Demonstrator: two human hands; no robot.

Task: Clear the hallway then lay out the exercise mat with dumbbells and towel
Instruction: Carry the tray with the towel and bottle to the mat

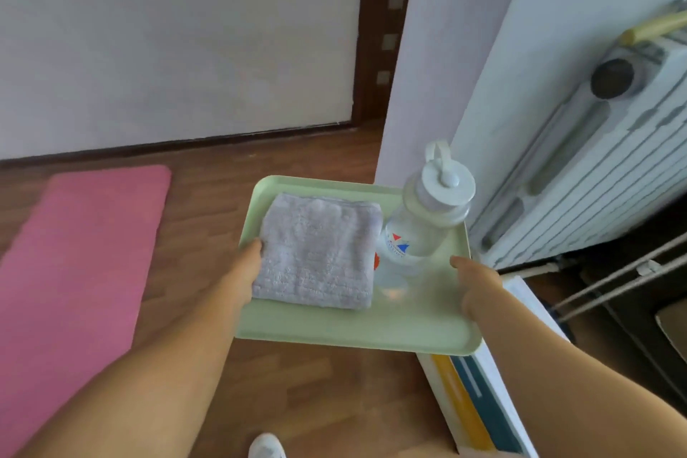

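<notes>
I hold a pale green tray level in front of me above the wooden floor. My left hand grips its left edge and my right hand grips its right edge. A folded grey towel lies on the left half of the tray. A clear water bottle with a white looped cap stands on the tray's right half. A pink exercise mat lies unrolled on the floor to the left. No dumbbells are in view.
A white radiator hangs on the wall at right, with a white box with yellow and teal stripes on the floor below the tray. A white wall corner juts out ahead. My white shoe shows at the bottom.
</notes>
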